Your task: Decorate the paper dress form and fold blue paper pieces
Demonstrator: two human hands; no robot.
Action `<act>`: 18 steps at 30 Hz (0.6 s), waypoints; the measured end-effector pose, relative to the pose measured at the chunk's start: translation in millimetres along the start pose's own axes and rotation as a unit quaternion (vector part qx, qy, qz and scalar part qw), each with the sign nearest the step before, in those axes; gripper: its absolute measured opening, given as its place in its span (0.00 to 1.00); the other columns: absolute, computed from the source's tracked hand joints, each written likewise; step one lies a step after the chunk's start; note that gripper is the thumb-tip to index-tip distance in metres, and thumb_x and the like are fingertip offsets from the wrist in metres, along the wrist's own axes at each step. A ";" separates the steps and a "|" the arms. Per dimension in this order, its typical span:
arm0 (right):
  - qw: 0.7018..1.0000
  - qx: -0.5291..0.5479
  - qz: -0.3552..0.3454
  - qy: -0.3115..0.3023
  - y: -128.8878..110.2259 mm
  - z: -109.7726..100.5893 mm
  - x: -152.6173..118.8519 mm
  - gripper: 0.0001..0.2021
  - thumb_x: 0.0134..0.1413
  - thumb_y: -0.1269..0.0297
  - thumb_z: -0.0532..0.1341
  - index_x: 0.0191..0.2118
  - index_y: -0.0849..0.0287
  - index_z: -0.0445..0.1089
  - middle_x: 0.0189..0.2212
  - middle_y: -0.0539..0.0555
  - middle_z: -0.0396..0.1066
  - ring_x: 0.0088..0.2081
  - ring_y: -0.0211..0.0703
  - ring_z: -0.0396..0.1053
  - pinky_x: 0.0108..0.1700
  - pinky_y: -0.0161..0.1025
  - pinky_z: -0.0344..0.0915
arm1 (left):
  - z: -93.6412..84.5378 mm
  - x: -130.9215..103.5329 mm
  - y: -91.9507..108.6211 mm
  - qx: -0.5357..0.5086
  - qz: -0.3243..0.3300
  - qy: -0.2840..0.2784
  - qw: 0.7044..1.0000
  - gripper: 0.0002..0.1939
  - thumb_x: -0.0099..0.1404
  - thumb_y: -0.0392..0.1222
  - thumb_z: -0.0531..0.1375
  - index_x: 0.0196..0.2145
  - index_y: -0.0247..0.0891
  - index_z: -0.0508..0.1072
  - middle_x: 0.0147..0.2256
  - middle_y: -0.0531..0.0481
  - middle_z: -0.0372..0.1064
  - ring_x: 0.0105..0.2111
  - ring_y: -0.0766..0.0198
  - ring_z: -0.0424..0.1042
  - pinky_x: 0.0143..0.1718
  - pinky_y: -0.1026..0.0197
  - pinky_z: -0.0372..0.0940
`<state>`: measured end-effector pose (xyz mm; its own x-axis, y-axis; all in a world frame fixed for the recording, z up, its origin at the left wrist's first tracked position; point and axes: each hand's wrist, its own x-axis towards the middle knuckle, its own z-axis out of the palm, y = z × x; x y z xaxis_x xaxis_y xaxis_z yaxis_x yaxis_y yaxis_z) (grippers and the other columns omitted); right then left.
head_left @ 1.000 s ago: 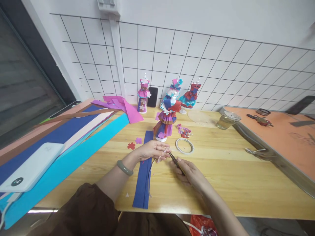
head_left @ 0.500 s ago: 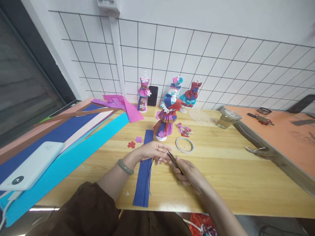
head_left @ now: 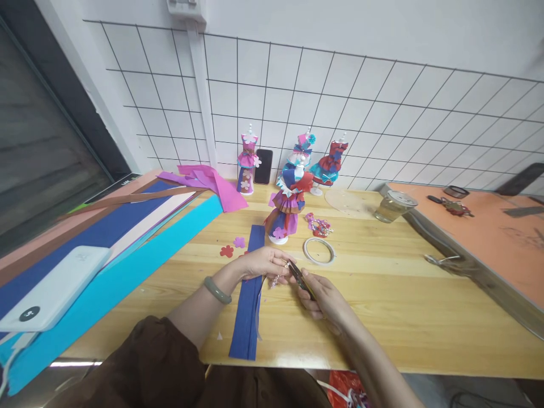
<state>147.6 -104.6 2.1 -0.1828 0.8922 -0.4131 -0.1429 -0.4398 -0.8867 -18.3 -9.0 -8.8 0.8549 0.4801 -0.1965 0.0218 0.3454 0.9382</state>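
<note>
A beaded strand (head_left: 276, 280) is pinched in the left hand (head_left: 267, 262) above the desk (head_left: 399, 317); pliers (head_left: 302, 280) are gripped in the right hand (head_left: 323, 296), tips meeting the strand's upper end. That end is apparently being worked; steady holding seems called for.

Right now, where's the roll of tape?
In the head view, the roll of tape lies flat on the wooden table, just beyond the right hand and to the right of the frontmost dressed mannequin.
</note>
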 end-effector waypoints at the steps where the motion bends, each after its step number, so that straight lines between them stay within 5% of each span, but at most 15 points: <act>1: 1.000 0.000 -0.002 0.002 0.2 0.2 0.6 0.20 0.49 0.47 0.52 0.36 0.62 0.62 0.17 0.43 0.50 0.13 0.24 0.40 0.12 0.24 0.36 | 0.1 0.3 -0.1 0.001 -0.001 0.000 1.000 0.25 0.48 0.42 0.64 0.45 0.34 0.65 0.37 0.39 0.70 0.28 0.64 0.71 0.22 0.68 0.62; 18: 0.998 -0.042 -0.005 0.037 2.0 4.2 5.5 0.21 0.45 0.45 0.54 0.34 0.61 0.60 0.15 0.40 0.46 0.11 0.24 0.41 0.12 0.26 0.36 | 0.0 2.7 -1.8 -0.005 -0.013 0.019 1.000 0.21 0.53 0.43 0.60 0.45 0.33 0.64 0.34 0.39 0.70 0.23 0.67 0.69 0.18 0.69 0.60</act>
<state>142.2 -101.0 -1.0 -0.1092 0.9031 -0.4152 -0.0618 -0.4231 -0.9040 -16.1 -8.3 -11.0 0.8334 0.5014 -0.2325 0.0389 0.3663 0.9297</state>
